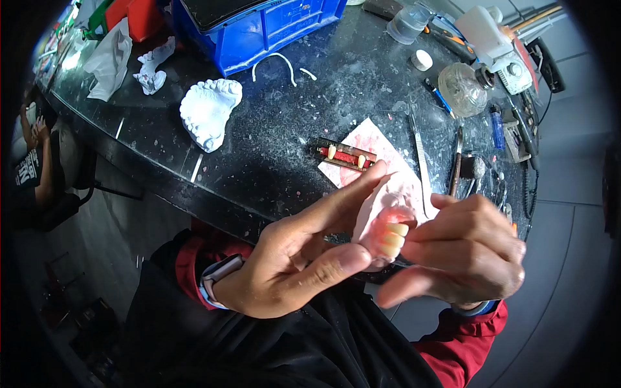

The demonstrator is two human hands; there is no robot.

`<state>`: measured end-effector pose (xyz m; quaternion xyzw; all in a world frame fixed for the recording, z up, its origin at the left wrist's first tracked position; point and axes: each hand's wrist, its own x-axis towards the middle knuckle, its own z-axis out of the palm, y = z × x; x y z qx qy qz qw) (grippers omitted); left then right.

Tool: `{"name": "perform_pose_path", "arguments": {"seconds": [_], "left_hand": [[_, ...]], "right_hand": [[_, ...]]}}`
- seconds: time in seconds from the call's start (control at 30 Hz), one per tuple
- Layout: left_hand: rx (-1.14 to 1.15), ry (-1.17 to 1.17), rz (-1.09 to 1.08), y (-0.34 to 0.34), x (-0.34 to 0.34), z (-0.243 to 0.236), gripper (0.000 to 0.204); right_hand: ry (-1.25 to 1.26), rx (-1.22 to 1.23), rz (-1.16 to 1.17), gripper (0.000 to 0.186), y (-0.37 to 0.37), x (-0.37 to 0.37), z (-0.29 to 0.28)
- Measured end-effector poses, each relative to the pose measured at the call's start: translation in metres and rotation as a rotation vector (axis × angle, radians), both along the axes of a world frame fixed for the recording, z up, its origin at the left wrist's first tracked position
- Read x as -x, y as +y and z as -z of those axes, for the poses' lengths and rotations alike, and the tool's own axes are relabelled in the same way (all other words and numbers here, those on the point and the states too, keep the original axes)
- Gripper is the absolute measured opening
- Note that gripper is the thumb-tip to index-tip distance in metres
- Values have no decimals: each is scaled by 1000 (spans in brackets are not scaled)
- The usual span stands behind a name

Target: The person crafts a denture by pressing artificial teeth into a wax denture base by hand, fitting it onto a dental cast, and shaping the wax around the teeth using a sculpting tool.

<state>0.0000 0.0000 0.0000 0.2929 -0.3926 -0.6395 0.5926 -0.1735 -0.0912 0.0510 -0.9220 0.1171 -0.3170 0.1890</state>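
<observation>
My left hand (304, 258) is closed around a pale pink dental cast (369, 207), which carries pink gum material and a row of cream artificial teeth (393, 238). My right hand (466, 252) has its fingers curled against the cast's right side at the teeth, its thumb angled down-left; whatever they may grip is hidden. Just behind, a stained paper pad (352, 132) lies under a narrow tray (322, 149) with red wax and loose teeth. A metal instrument (417, 142) extends up from behind the cast.
A blue bin (272, 35), white cast (210, 113) and crumpled paper (107, 61) occupy the back left. At right are a glass jar (462, 87), white device (511, 71), blue bottle (497, 126) and several tools (456, 155). Another person (35, 161) sits at far left.
</observation>
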Motion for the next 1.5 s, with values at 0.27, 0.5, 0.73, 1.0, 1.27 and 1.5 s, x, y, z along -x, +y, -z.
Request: {"name": "perform_pose_path", "arguments": {"seconds": [0.27, 0.5, 0.73, 1.0, 1.27, 1.5], "left_hand": [[10, -14, 224, 9, -12, -1, 60], [123, -67, 232, 6, -12, 3, 53], [249, -190, 150, 5, -11, 11, 52], [187, -158, 178, 6, -10, 8, 53], [217, -171, 189, 4, -9, 8, 50], [291, -196, 143, 3, -8, 11, 48]], "right_hand": [[-120, 98, 11, 29, 13, 2, 9], [-26, 60, -72, 24, 16, 5, 7], [-5, 109, -128, 23, 14, 3, 7], [-95, 38, -49, 20, 18, -6, 14], [-142, 20, -5, 20, 22, -10, 15], [-164, 61, -8, 19, 23, -9, 16]]}}
